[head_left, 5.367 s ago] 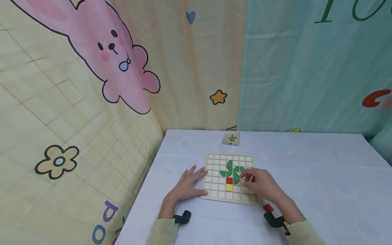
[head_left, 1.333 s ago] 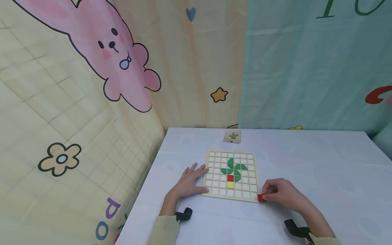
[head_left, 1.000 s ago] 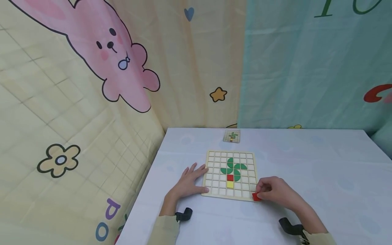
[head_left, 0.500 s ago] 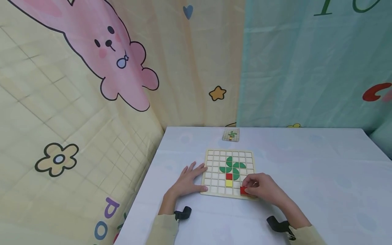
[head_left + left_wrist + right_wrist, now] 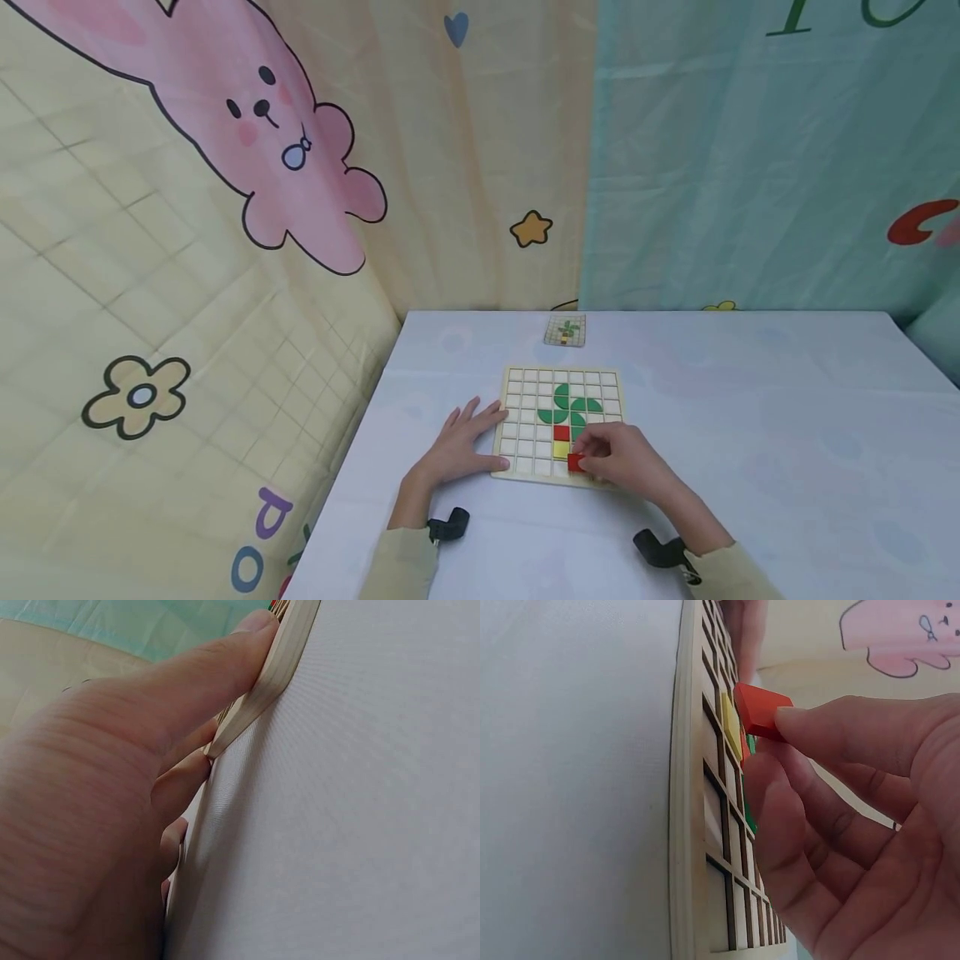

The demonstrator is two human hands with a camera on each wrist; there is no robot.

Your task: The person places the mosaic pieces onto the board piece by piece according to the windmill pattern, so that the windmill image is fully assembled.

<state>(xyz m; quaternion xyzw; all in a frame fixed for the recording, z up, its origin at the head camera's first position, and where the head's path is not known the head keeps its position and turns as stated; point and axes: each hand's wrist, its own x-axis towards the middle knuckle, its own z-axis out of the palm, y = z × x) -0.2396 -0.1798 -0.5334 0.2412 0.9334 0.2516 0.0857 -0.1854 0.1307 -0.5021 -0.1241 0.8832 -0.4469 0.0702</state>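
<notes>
A wooden grid board (image 5: pixel 525 450) lies on the table, holding several green rounded pieces (image 5: pixel 562 396), a red square tile (image 5: pixel 562 433) and a yellow square tile (image 5: pixel 560 450). My right hand (image 5: pixel 622 457) pinches another red square tile (image 5: pixel 762 709) between thumb and fingers. That tile is above the board's near part, just right of and below the yellow one in the head view. My left hand (image 5: pixel 459 447) has its fingers spread, with thumb and fingertips resting on the board's left edge. In the left wrist view the thumb (image 5: pixel 217 675) presses on the frame.
Behind the board lies a small pattern card (image 5: pixel 565 331) showing a green, red and yellow figure on a grid. A white cloth covers the table (image 5: pixel 750 417). Printed curtains (image 5: pixel 480 167) hang at the back and left.
The right hand let go of a green piece on the board, picked up the red tile lying beside the near right corner, and carried it left over the board. The left hand stayed put.
</notes>
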